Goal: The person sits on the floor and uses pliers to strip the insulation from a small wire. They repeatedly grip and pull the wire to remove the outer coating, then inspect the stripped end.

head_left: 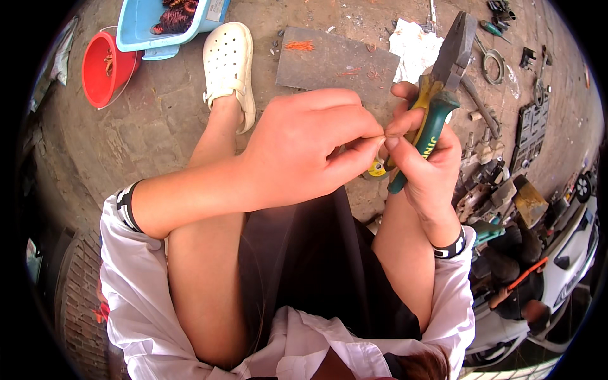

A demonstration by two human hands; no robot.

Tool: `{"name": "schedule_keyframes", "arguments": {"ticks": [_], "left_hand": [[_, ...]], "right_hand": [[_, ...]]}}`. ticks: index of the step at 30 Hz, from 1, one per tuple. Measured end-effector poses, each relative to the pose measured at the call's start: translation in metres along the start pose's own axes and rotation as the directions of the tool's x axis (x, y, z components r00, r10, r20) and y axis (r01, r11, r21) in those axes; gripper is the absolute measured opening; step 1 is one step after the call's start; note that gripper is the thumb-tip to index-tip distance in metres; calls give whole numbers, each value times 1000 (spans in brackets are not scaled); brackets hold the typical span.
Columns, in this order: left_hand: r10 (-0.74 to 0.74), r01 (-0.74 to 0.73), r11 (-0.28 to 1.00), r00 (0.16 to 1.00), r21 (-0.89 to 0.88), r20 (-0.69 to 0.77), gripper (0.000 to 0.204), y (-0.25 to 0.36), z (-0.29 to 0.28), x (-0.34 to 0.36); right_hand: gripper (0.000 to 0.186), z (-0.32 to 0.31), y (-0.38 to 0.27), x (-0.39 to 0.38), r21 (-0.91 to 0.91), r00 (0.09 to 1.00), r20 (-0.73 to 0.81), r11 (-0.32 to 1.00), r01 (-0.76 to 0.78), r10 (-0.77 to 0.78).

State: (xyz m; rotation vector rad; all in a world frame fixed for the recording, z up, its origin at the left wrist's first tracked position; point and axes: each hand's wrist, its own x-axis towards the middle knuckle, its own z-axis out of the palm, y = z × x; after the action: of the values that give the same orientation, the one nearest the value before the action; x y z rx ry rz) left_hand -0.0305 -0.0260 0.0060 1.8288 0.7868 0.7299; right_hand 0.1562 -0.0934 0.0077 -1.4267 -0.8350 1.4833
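In front of my lap, my left hand (304, 149) is closed in a pinch, thumb against forefinger. Its fingertips meet the thumb and forefinger of my right hand (434, 168); whatever lies between them is too small to make out. Held in the right hand is a pair of pliers (453, 60) with green and yellow handles, its dark metal jaws pointing up and away. Beyond the hands, a flat grey board (316, 66) lies on the ground. Short orange-copper wire pieces (299, 45) are heaped on it, and a few thin strands lie near its right side.
At the far left stand a light blue basin (136, 45) with dark red wire coils (174, 20) and a red bucket (95, 85). White cloth (411, 45) lies beyond the pliers. Tools, a dark tool tray (531, 134) and metal parts crowd the right. Another person (522, 304) is near a white car (573, 253).
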Motion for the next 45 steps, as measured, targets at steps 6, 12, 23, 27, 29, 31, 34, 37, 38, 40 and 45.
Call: {"name": "schedule_keyframes", "arguments": {"ticks": [6, 12, 23, 27, 29, 31, 34, 37, 38, 40, 45], "left_hand": [[15, -14, 999, 1000, 47, -23, 10, -4, 2, -2], [40, -40, 995, 999, 92, -8, 9, -4, 1, -1], [-58, 58, 998, 998, 2, 36, 5, -2, 1, 1], [-187, 195, 975, 979, -107, 76, 3, -1, 0, -1], [-207, 217, 969, 974, -120, 87, 3, -2, 0, -1], [-234, 252, 955, 964, -153, 125, 2, -5, 2, -1], [-304, 344, 920, 929, -186, 213, 4, -7, 0, -1], [-458, 536, 813, 830, -227, 319, 8, -15, -4, -2], [-512, 607, 758, 781, -239, 358, 10, -17, -5, -2], [-499, 605, 755, 780, -251, 379, 11, -20, -6, -2], [-385, 475, 866, 833, -156, 398, 10, -27, 0, -5]], "right_hand": [[14, 2, -7, 1, -75, 1000, -16, 997, 6, -8], [12, -2, 0, 5, -201, 991, 34, 971, 130, -126], [12, 3, -2, 4, -200, 994, -22, 975, 99, -106], [14, 1, 1, 5, -262, 989, -1, 954, 145, -150], [15, 4, -3, 4, -229, 994, -37, 969, 91, -102], [16, 4, -3, 3, -206, 997, -58, 978, 44, -57], [17, -1, 0, 1, -202, 999, -54, 979, -5, -6], [17, -7, 3, 3, -234, 998, -51, 972, -35, 23], [17, -9, 3, 4, -252, 997, -63, 966, -47, 32], [16, -9, 3, 4, -272, 997, -71, 960, -58, 40], [12, -10, 8, 5, -229, 999, -18, 973, -42, 38]]}}
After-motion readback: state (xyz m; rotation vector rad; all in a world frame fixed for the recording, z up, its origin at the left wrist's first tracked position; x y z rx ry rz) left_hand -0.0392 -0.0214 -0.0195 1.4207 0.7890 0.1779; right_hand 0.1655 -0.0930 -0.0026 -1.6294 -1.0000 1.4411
